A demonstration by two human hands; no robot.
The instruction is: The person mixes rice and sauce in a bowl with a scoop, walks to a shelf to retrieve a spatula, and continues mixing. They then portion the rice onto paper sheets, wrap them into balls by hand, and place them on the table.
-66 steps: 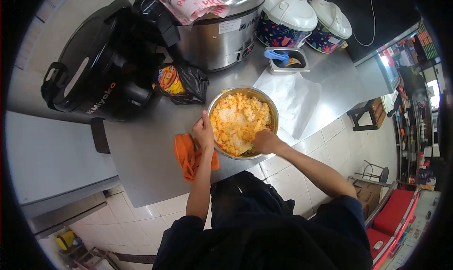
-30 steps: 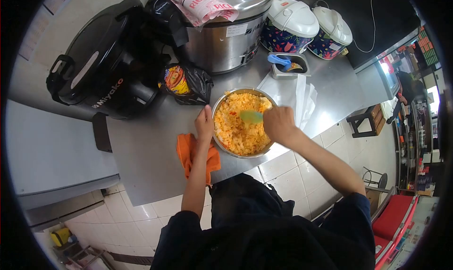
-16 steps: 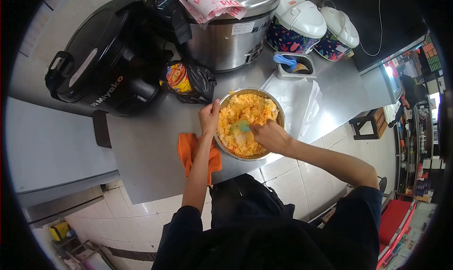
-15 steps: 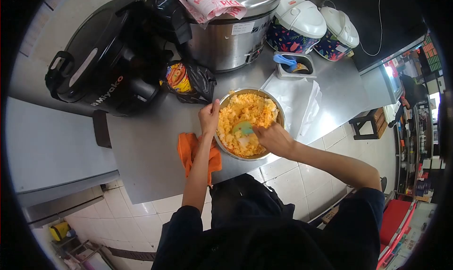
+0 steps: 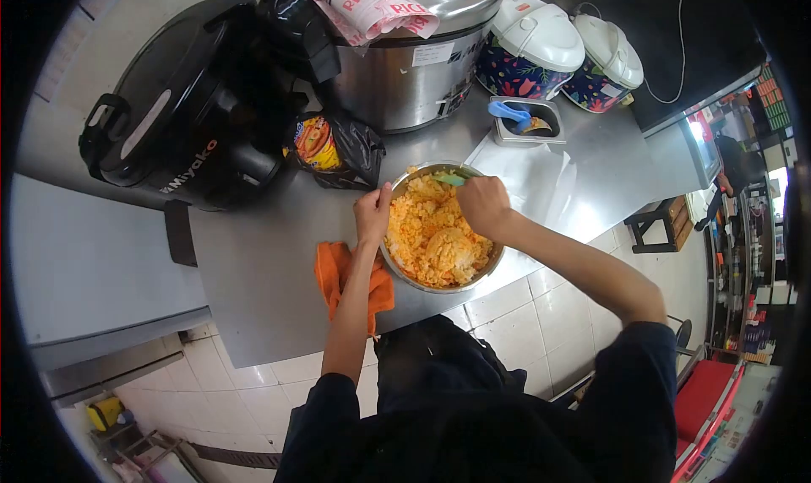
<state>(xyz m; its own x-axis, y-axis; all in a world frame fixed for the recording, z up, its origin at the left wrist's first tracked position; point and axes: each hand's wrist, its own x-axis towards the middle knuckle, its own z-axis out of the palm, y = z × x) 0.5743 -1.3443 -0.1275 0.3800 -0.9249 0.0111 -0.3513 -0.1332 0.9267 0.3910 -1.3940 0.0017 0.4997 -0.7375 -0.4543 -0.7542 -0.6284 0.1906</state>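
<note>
Orange cloth [image 5: 338, 274] lies nearest on the steel counter [image 5: 253, 263], under the left forearm. Left hand [image 5: 372, 215] clamps the near-left rim of the steel bowl [image 5: 387, 251], which is heaped with yellow rice [image 5: 435, 234]. Right hand [image 5: 482, 204] is fisted around a green spatula [image 5: 449, 178] at the bowl's far edge. Beyond sit a snack bag [image 5: 325, 145] and a black Miyako cooker [image 5: 177, 103]
</note>
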